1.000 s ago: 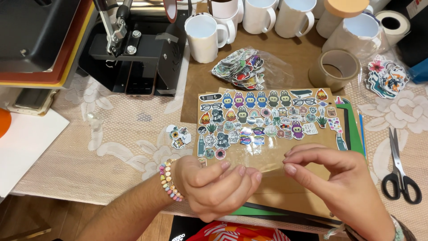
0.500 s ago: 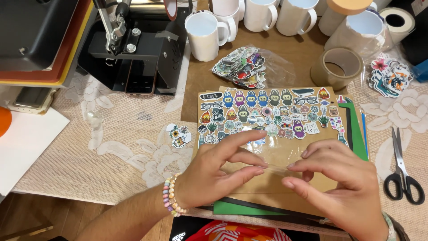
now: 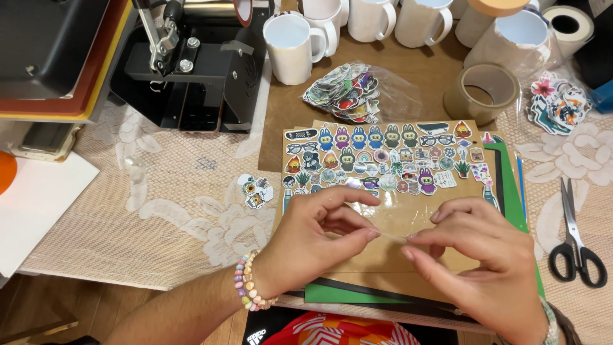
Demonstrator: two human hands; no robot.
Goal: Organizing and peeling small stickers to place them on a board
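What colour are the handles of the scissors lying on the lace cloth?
Black. The metal-bladed scissors show best in the head view, at the right edge.

Top edge crops the white mugs (image 3: 383, 16); left edge crops the heat press (image 3: 45, 57). Sticker designs on the brown board (image 3: 383, 156) are too small to tell. Right hand (image 3: 479, 262) hides the board's lower corner.

A home craft workshop for printing mugs and making stickers is showing here. A heat press (image 3: 57, 64) and a mug press (image 3: 191, 70) are standing at the back of a table that is wearing a lace cloth (image 3: 159, 217). Blank white mugs (image 3: 357, 22) are crowding the far edge. Sticker rows (image 3: 383, 160) are lying on cardboard (image 3: 383, 255), with a bagged pile (image 3: 345, 89), tape (image 3: 482, 92) and scissors (image 3: 575, 246) sitting nearby.
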